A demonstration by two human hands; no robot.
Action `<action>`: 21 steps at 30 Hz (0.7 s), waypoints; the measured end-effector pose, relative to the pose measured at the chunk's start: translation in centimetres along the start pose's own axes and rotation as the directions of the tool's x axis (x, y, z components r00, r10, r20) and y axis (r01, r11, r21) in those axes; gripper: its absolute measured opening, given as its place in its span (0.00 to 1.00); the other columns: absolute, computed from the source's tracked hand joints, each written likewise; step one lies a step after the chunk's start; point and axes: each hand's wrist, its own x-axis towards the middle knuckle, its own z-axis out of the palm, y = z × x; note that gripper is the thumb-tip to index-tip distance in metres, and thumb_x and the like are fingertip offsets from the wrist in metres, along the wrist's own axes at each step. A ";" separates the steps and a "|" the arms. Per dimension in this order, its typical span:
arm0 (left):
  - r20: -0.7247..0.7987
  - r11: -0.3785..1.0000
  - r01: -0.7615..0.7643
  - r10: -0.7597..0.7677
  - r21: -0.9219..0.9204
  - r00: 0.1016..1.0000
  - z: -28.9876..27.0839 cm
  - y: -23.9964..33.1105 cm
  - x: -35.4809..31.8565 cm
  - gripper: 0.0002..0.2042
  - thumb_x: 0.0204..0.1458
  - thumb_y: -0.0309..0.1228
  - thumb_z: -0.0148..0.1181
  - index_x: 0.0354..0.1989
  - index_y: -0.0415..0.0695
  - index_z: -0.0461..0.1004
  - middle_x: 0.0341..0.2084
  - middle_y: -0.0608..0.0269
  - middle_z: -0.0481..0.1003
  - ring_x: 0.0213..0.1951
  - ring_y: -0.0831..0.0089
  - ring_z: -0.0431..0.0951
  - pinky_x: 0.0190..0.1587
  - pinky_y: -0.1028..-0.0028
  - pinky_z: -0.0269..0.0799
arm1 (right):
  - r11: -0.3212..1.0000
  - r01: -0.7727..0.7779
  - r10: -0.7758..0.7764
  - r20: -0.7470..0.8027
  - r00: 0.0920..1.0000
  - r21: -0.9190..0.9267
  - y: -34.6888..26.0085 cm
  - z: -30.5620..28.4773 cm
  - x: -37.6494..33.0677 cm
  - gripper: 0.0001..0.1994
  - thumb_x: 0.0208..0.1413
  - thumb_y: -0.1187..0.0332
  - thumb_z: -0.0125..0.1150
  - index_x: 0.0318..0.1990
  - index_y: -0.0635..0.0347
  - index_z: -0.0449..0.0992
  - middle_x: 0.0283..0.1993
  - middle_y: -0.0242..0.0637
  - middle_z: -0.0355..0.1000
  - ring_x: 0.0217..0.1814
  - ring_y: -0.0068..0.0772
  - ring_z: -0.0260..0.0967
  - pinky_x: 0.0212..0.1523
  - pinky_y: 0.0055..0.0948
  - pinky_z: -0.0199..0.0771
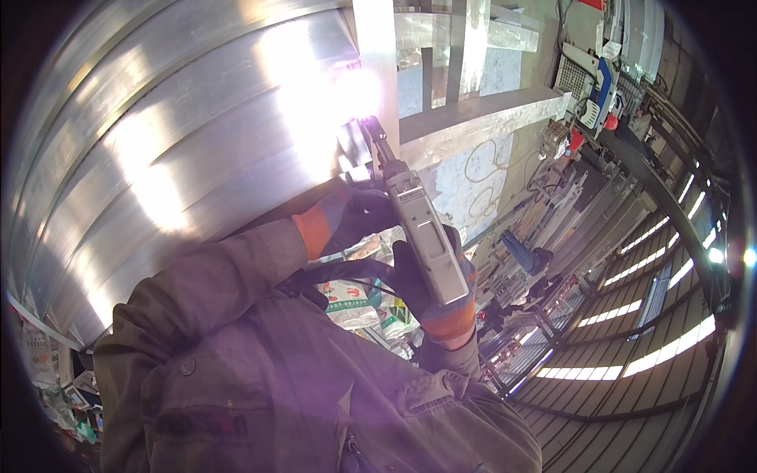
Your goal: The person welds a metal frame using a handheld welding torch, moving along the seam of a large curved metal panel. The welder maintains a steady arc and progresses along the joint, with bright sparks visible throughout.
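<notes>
Your right hand (412,290), in a dark glove with an orange cuff, is wrapped around the rear body of the grey torch (430,244), fingers along its left side. Your left hand (347,219), gloved alike, is just left of the torch's front half, with its fingertips close to the body; you cannot tell from here whether they grip it or only steady beside it. The two hands are apart, the left one further forward along the torch.

The torch slants away from you, its narrow nozzle up against a white-violet glare (355,93) that hides the exact point of contact. A small metal block (355,146) lies just left of the nozzle. Left of the torch spread wide, shiny metal panels (213,118), streaked with reflections; right of its nozzle run flat metal bars (481,122).

Below the torch, to its left, a dark cable (343,272) passes over printed bags (351,303). Well off to the torch's upper right is a blue-and-white machine (603,87); far to its lower right, a ribbed wall (607,394) shows bright strips.
</notes>
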 end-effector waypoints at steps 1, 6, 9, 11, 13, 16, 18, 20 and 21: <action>0.037 1.000 -0.014 0.015 -0.026 0.999 -0.1 0.0 0.1 0.23 0.77 0.33 0.45 0.67 0.30 0.80 0.68 0.47 0.80 0.68 0.57 0.82 0.76 0.59 0.76 | 1.000 -0.018 0.018 0.007 1.000 -0.012 0.0 0.0 0.0 0.11 0.63 0.71 0.78 0.51 0.59 0.86 0.49 0.44 0.79 0.35 0.50 0.85 0.32 0.45 0.84; -0.063 0.997 0.051 -0.055 -0.057 0.997 -0.4 -0.3 0.6 0.25 0.78 0.38 0.45 0.68 0.30 0.79 0.69 0.45 0.80 0.70 0.56 0.82 0.76 0.58 0.76 | 1.000 -0.004 0.004 0.017 1.000 -0.008 -0.1 -0.2 0.0 0.11 0.62 0.71 0.79 0.50 0.59 0.86 0.49 0.44 0.79 0.36 0.51 0.86 0.33 0.45 0.84; 0.192 0.931 -0.217 0.164 0.295 0.968 -0.9 -0.3 0.4 0.23 0.79 0.35 0.48 0.69 0.31 0.80 0.69 0.46 0.80 0.69 0.58 0.82 0.74 0.58 0.78 | 0.998 0.039 -0.038 0.011 0.999 -0.043 0.1 -0.1 0.1 0.12 0.62 0.70 0.79 0.50 0.59 0.86 0.49 0.44 0.79 0.35 0.51 0.85 0.33 0.45 0.84; 0.181 0.994 -0.103 0.094 0.041 0.979 -1.1 -0.3 0.4 0.18 0.76 0.28 0.57 0.66 0.32 0.82 0.66 0.49 0.83 0.65 0.64 0.84 0.72 0.63 0.80 | 0.994 0.061 -0.059 0.024 0.998 -0.095 0.1 -0.1 0.0 0.12 0.62 0.70 0.79 0.50 0.59 0.86 0.48 0.44 0.79 0.35 0.51 0.85 0.33 0.45 0.84; 0.189 0.968 -0.182 0.148 0.174 0.971 -1.3 -0.6 0.4 0.16 0.74 0.24 0.63 0.65 0.33 0.84 0.65 0.50 0.84 0.63 0.68 0.85 0.71 0.66 0.80 | 0.999 0.018 -0.017 0.018 1.000 -0.040 0.0 0.0 -0.1 0.12 0.62 0.70 0.79 0.51 0.59 0.86 0.48 0.43 0.79 0.35 0.51 0.85 0.32 0.45 0.84; 0.194 0.871 -0.253 0.186 0.421 0.963 -1.5 -0.6 0.7 0.16 0.74 0.26 0.63 0.65 0.35 0.84 0.67 0.52 0.82 0.65 0.67 0.84 0.72 0.65 0.79 | 0.998 0.053 -0.053 0.006 0.999 -0.033 0.2 0.0 0.0 0.12 0.63 0.70 0.79 0.51 0.59 0.86 0.48 0.43 0.79 0.35 0.50 0.85 0.32 0.44 0.84; 0.201 0.950 -0.180 0.130 0.255 0.971 -1.7 -0.6 0.8 0.16 0.75 0.28 0.63 0.66 0.37 0.84 0.69 0.53 0.81 0.66 0.67 0.83 0.73 0.63 0.78 | 0.997 0.060 -0.060 0.011 0.998 -0.043 0.3 0.0 0.1 0.12 0.63 0.70 0.79 0.51 0.59 0.86 0.49 0.43 0.79 0.35 0.50 0.85 0.32 0.44 0.84; 0.168 0.993 0.003 0.017 -0.121 0.986 -1.7 -0.5 0.9 0.17 0.75 0.28 0.62 0.67 0.38 0.84 0.69 0.54 0.81 0.67 0.66 0.82 0.73 0.62 0.77 | 0.998 0.025 -0.023 0.034 0.999 -0.063 0.3 0.1 0.0 0.13 0.63 0.69 0.79 0.52 0.59 0.86 0.50 0.43 0.79 0.36 0.50 0.85 0.33 0.44 0.84; 0.211 0.987 -0.126 0.102 0.102 0.972 -1.6 -0.5 0.8 0.17 0.76 0.28 0.60 0.68 0.37 0.83 0.69 0.55 0.81 0.68 0.65 0.81 0.76 0.61 0.74 | 0.999 -0.025 0.026 0.011 1.000 -0.021 0.2 0.2 -0.2 0.13 0.63 0.69 0.79 0.52 0.60 0.86 0.51 0.43 0.79 0.37 0.50 0.86 0.33 0.44 0.85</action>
